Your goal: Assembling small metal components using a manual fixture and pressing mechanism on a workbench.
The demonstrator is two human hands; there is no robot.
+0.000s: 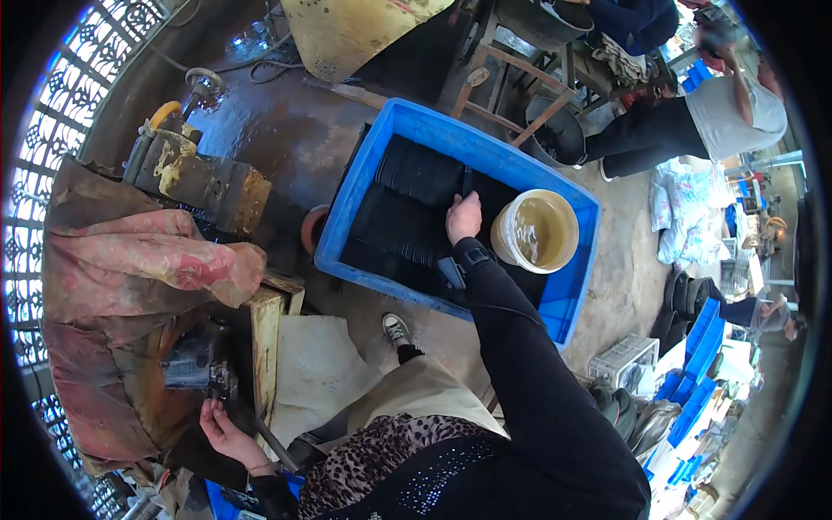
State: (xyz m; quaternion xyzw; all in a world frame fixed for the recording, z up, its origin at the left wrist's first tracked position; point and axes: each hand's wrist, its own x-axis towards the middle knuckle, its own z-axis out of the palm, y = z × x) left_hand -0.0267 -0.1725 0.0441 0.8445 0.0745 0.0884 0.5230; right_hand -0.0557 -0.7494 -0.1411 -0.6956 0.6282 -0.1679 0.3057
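Observation:
My right hand (464, 218) reaches into a blue plastic crate (457, 117). Its fingers are closed around the end of a thin black flat piece (468, 180); their tips are partly hidden. Rows of similar black pieces (420, 166) lie stacked in the crate's left part. A cream bucket (568, 227) of cloudy liquid stands in the crate, just right of that hand. At lower left, my left hand (232, 438) is open, fingers slightly apart, near a dark wet machine part (201, 360) under a stained cloth cover.
A stained pinkish cloth (165, 251) drapes the machine at left, beside a wooden board edge (264, 347). Beyond the crate stand a wooden frame (511, 91) and a black tub (555, 130). A person (732, 113) stands far right, near white sacks (689, 208). A pale crate (624, 360) sits right.

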